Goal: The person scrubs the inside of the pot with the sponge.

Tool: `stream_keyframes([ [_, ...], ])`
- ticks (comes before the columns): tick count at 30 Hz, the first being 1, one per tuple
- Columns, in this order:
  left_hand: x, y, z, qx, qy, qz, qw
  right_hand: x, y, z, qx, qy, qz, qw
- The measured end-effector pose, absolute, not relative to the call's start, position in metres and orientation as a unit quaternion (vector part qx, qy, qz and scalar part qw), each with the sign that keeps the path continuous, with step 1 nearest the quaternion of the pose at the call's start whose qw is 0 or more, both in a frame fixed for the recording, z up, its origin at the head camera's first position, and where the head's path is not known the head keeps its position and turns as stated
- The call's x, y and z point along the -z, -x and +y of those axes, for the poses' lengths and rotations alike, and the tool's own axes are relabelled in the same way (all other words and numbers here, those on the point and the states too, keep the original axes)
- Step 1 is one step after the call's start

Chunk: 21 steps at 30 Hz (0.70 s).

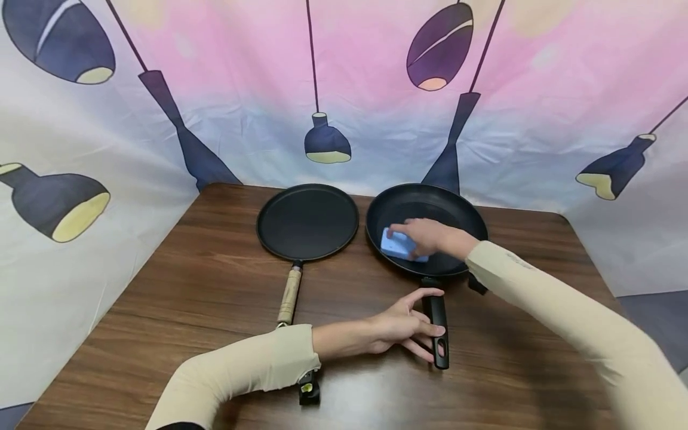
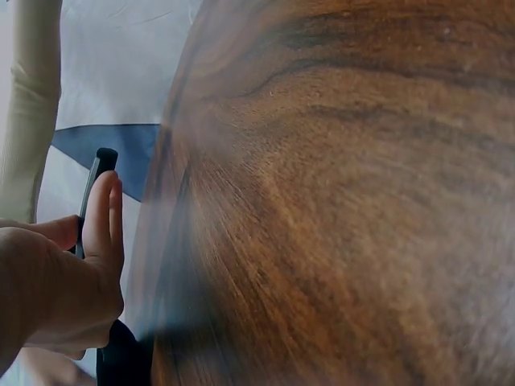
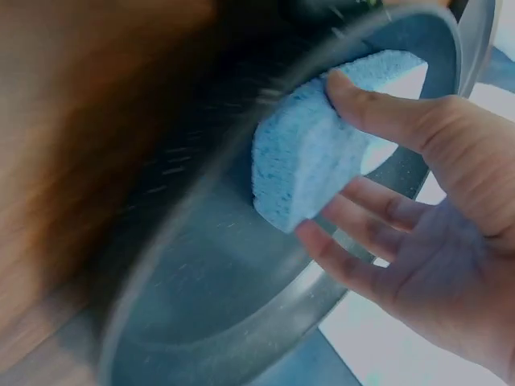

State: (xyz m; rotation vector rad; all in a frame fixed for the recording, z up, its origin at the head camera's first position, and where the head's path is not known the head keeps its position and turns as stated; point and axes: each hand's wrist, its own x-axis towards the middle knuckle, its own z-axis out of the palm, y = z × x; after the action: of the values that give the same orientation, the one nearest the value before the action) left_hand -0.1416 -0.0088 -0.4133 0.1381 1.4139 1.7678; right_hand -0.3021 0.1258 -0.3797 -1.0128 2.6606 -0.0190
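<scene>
My right hand [image 1: 427, 236] grips a light blue sponge [image 3: 302, 153] and holds it against the inside of a deep black frying pan [image 1: 414, 203]. In the right wrist view the thumb lies on one side of the sponge and the fingertips on the other, near the pan's wall. The left hand [image 1: 400, 327] holds the pan's black handle [image 1: 439, 346], thumb and fingers on either side of it. From the left wrist, that handle [image 2: 95, 181] shows between thumb and fingers, with the pan itself out of view.
A flat black crepe pan [image 1: 307, 221] lies left of the frying pan, its wooden handle [image 1: 290, 295] pointing toward me and partly behind the left sleeve. Both pans rest near the back edge of the brown wooden table [image 1: 215, 269]. A printed cloth [image 1: 258, 77] hangs behind.
</scene>
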Motion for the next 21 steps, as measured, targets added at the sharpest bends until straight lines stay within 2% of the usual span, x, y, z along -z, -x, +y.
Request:
stream_keyframes([
  [6,0.415,0.14,-0.005,-0.699,-0.049,0.573,0.424,0.376,0.272,0.162,0.013,0.374,0.909,0.182],
  [11,0.418,0.14,-0.004,-0.701,-0.045,0.562,0.436,0.378,0.276,0.177,0.028,0.382,0.904,0.191],
  [16,0.416,0.141,-0.004,-0.702,-0.043,0.551,0.45,0.386,0.307,0.176,0.033,0.353,0.921,0.16],
  [21,0.414,0.143,-0.004,-0.705,-0.046,0.545,0.452,0.39,0.352,0.173,0.057,0.245,0.961,0.115],
])
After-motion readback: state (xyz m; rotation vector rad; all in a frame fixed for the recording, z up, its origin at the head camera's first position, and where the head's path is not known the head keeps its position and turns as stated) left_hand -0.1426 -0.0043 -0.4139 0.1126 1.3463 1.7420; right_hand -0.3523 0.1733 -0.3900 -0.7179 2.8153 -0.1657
